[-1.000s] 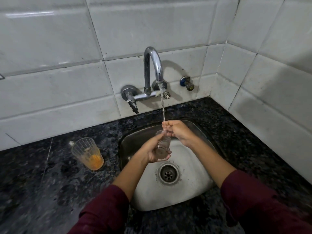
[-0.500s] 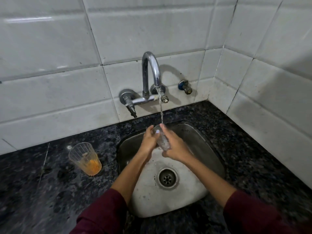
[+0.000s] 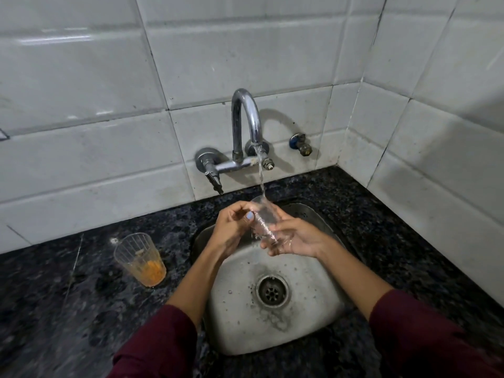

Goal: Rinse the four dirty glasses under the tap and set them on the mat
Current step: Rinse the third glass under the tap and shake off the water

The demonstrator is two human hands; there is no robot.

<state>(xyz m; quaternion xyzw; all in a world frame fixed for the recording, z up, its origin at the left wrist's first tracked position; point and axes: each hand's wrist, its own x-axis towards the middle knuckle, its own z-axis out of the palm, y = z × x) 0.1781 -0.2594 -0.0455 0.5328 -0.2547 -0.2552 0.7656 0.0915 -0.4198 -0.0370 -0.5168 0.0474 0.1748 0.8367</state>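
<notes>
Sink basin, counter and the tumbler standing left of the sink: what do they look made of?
The sink basin looks like brushed stainless steel: dull grey sheen, water-spotted. The counter looks like polished black speckled granite or similar stone. The ribbed tumbler is clear, glass or plastic; I cannot tell which, with orange residue at the bottom.

White tiles [image 3: 81,77], speckled black counter [image 3: 409,255], maroon sleeves [image 3: 158,347], orange-stained glass [image 3: 141,259]
</notes>
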